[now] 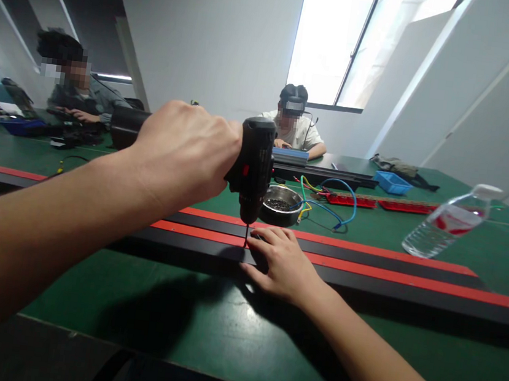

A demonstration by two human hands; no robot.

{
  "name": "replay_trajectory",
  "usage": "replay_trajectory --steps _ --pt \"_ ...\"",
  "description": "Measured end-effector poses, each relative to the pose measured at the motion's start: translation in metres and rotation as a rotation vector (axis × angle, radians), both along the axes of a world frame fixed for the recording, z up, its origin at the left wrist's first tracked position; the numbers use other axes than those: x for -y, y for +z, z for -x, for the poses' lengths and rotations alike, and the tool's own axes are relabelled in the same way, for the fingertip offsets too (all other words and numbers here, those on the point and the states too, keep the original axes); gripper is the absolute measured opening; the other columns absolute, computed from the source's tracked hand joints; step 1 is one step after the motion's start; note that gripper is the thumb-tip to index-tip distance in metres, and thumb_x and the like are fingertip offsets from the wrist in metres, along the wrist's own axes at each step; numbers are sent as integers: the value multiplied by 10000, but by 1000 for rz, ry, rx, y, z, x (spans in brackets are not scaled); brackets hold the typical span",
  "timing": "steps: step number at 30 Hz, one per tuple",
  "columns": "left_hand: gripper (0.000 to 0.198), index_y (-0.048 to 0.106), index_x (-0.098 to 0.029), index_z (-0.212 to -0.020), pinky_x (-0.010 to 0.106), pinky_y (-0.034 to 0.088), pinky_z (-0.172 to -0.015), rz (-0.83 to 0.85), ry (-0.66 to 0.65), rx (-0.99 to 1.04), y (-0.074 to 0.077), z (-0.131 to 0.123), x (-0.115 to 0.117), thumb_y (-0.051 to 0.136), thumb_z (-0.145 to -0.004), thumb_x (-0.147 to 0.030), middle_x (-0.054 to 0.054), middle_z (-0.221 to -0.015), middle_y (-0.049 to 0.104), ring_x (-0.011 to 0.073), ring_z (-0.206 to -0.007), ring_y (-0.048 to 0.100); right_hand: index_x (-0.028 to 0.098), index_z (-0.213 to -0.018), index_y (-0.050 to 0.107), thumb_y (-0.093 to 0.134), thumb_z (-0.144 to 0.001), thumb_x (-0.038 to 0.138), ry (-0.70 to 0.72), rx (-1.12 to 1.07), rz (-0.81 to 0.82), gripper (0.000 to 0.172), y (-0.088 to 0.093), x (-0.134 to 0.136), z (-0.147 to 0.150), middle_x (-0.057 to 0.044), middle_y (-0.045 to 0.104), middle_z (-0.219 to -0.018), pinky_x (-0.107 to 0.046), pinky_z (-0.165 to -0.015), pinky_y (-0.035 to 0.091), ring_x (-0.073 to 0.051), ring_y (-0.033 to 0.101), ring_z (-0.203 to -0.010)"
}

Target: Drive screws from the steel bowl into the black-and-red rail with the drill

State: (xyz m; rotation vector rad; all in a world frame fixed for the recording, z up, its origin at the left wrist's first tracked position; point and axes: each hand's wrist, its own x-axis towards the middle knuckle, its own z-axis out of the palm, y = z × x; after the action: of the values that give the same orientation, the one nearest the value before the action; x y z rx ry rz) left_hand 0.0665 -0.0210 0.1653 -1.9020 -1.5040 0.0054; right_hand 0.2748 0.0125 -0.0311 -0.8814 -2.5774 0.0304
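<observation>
Drill, clenched in the left hand, points its bit down at the near red-and-black bar, where the right hand, fingers and thumb spread, presumably steadies it.

The left hand grips a black drill, whose bit points down at the near rail. The right hand rests on that rail just right of the bit, fingers pointing left and thumb on the near side. A second rail lies beyond it, both red and black, along the green bench. Behind them are a metal bowl of small dark parts, loose coloured wires and, farther right, a blue basket. A clear bottle is at the right. One person sits across the bench, another far left.
</observation>
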Motion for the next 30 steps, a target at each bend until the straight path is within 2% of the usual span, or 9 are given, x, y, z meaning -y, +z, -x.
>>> replay_trajectory --steps 5,12,23,30 --pt "274 671 -154 -966 418 515 -671 13 22 11 0 0 1 588 -928 -413 151 -747 699 353 -710 713 213 -1340 732 662 -990 514 3 -6 4 467 0 -1 0 -137 665 -1435 -527 -1120 402 -354 563 -1332" --pt "232 675 -154 -998 389 505 -738 47 54 14 3 -1 2 627 -899 -358 126 -772 697 317 -766 715 205 -1339 736 656 -992 522 13 -7 -12 476 -1 -2 0 -146 674 -1426 -535 -1110 420 -356 573 -1320" --pt "269 672 -134 -968 470 561 -720 43 41 7 3 -2 -1 609 -887 -382 140 -745 672 414 -803 749 178 -1327 735 644 -1003 505 28 -5 -22 470 -1 -2 -2 -157 683 -1401 -539 -1129 426 -357 582 -1318" --pt "305 663 -148 -977 474 570 -744 38 56 18 2 0 -3 625 -903 -442 106 -748 659 370 -800 744 183 -1322 735 632 -1010 509 17 2 -16 463 -1 -1 -2 -160 672 -1421 -538 -1141 418 -360 568 -1342"
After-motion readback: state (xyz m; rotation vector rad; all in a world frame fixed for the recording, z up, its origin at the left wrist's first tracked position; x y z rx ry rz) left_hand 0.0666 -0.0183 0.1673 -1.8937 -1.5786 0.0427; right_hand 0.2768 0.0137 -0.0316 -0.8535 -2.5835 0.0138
